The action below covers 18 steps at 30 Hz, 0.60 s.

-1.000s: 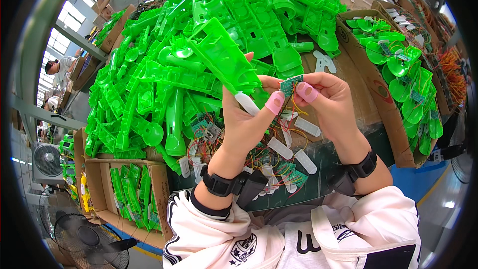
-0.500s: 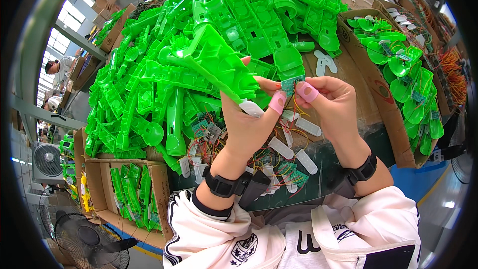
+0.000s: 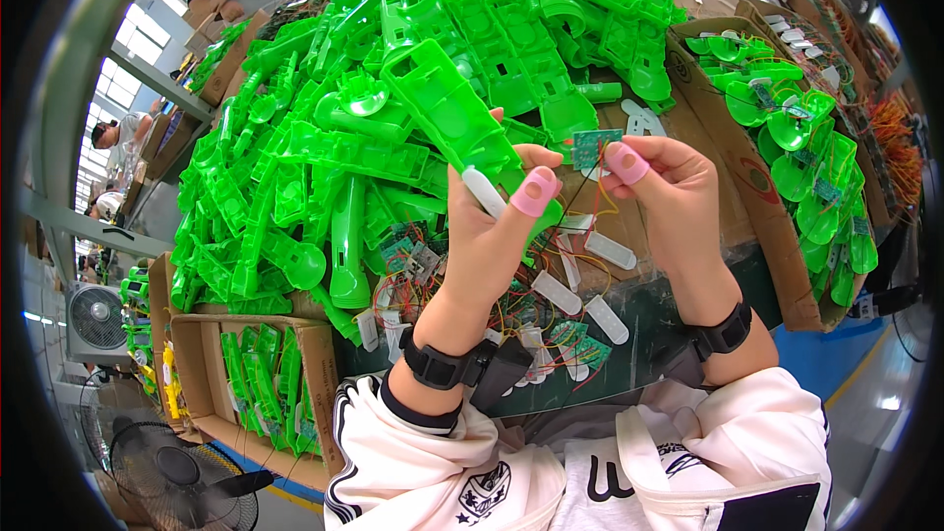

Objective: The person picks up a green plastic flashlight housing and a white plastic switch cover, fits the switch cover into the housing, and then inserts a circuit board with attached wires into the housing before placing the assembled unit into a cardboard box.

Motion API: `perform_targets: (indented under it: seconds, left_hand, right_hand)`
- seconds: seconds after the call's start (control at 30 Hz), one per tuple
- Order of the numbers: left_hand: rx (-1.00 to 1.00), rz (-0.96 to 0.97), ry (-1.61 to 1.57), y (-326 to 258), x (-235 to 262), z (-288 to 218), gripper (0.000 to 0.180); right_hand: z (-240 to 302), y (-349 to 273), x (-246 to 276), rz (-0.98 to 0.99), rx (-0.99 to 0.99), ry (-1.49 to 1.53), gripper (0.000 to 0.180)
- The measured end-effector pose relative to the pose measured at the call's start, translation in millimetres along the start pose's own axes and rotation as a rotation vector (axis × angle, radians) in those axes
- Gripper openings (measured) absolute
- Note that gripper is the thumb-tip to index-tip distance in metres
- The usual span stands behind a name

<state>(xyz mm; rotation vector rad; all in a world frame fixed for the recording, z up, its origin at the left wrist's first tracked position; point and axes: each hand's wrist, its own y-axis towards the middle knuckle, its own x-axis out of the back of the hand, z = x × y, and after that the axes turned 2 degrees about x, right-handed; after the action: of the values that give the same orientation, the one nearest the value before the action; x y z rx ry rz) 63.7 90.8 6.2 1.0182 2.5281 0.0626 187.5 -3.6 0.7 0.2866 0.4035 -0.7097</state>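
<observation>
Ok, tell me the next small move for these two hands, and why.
Probably bring the small circuit board across into the open side of the green plastic housing. The right hand pinches the board just beside the housing that the left hand holds up, and wires trail down from the board, so seating it looks closest.

An open brown cardboard box [image 3: 246, 334] stands at the lower left below the tabletop, holding green plastic parts. A second brown cardboard box [image 3: 757, 197], printed with a round dark mark, stands at the right, filled with green pieces.
</observation>
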Motion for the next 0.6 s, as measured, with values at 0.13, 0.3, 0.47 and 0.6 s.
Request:
perform_targets:
  seconds: [0.13, 0.3, 0.47, 0.6]
  left_hand:
    - [0.143, 0.13, -0.354, 2.2, 7.4, 3.5, 0.046]
    - [0.149, 0.14, -0.266, -0.9, 10.6, 6.3, 0.046]
    - [0.198, 0.183, -0.197, -0.2, 8.6, 2.8, 0.047]
    - [0.111, 0.215, -0.167, 2.1, 2.6, 5.8, 0.054]
  right_hand:
    - [7.3, -2.2, -1.9, 0.081, -0.063, -0.013, 0.015]
    - [6.6, -5.2, -2.8, 0.22, -0.179, -0.015, 0.017]
    - [7.0, -5.0, -2.1, 0.25, -0.204, 0.018, 0.018]
    - [3.9, -4.3, -2.7, 0.271, -0.201, 0.058, 0.018]
